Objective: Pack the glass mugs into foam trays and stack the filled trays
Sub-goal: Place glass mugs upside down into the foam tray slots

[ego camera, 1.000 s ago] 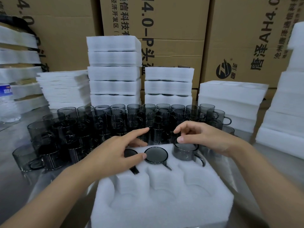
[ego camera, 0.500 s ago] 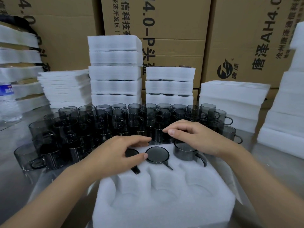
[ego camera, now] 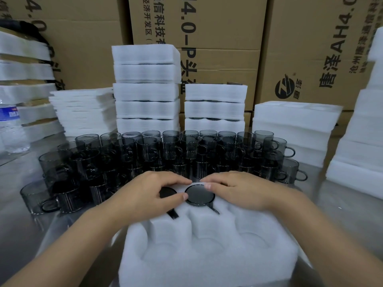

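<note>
A white foam tray [ego camera: 207,255] lies in front of me with empty round pockets in its near row. In its far row sit a dark glass mug [ego camera: 200,196] in the middle pocket and another mug [ego camera: 166,192] in the left pocket. My left hand [ego camera: 145,195] lies over the left mug, thumb tip at the middle mug's rim. My right hand [ego camera: 242,191] rests flat over the far right pocket, covering whatever is there, with its fingertips at the middle mug's far rim. Several loose smoky mugs [ego camera: 145,154] stand crowded behind the tray.
Two stacks of filled foam trays [ego camera: 146,88] [ego camera: 215,106] stand behind the mugs. Foam sheets [ego camera: 83,110] are piled at the left, empty trays [ego camera: 294,125] at the right. A water bottle [ego camera: 10,125] stands far left. Cardboard boxes [ego camera: 217,27] wall off the back.
My right hand has come down and to the left onto the third mug, which stood proud of the far right pocket and is now hidden under the palm. My left hand lowered slightly.
</note>
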The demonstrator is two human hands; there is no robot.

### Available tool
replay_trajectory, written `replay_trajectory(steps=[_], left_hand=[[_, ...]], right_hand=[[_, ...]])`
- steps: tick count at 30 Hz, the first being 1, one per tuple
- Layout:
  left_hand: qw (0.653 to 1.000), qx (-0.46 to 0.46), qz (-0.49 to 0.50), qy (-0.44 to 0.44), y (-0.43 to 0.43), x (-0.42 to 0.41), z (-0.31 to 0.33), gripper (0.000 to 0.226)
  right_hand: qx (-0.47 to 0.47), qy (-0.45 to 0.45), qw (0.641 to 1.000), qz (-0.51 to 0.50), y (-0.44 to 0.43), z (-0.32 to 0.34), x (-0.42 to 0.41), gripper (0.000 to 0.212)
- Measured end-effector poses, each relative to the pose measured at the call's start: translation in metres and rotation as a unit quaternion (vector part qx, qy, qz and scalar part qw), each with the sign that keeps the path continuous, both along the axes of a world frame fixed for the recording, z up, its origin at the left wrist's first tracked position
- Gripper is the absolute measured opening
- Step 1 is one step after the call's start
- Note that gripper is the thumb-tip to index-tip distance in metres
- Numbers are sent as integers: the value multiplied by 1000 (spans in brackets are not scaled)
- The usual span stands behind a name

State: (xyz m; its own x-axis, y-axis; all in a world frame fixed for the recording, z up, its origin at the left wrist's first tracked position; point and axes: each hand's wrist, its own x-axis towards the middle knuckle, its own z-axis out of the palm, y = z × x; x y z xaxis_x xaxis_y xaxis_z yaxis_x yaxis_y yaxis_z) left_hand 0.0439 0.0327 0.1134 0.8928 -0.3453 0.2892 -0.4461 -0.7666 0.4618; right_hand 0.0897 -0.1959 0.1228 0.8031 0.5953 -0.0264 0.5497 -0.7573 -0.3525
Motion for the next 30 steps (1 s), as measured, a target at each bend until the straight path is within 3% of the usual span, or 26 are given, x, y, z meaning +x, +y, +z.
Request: replay_trajectory(steps=[8, 13, 15, 18, 21, 24, 26, 30], left_hand=[[1000, -17, -21, 5, 0, 0, 0, 25], [1000, -14, -19, 16, 1, 1, 0, 23], [1000, -12, -14, 17, 0, 1, 0, 22], [1000, -11, -6, 19, 1, 1, -1, 22], [1000, -10, 3, 19, 2, 2, -2, 25], [1000, -8, 5, 22, 2, 2, -2, 25], [1000, -7, 5, 23, 1, 2, -1, 24], [1000, -5, 8, 24, 1, 2, -2, 24]], right_hand=[[-71, 5, 997, 11, 0, 0, 2, 50], [-66, -5, 998, 9, 0, -3, 4, 52], [-27, -3, 1000, -1, 1, -5, 3, 50], [142, 15, 988, -59, 1, -6, 5, 48], [238, -76, 955, -160, -8, -7, 17, 35], [163, -194, 935, -248, -25, -8, 31, 16], [111, -216, 927, -285, -34, -10, 39, 23], [144, -236, 920, -277, -40, -18, 44, 52]])
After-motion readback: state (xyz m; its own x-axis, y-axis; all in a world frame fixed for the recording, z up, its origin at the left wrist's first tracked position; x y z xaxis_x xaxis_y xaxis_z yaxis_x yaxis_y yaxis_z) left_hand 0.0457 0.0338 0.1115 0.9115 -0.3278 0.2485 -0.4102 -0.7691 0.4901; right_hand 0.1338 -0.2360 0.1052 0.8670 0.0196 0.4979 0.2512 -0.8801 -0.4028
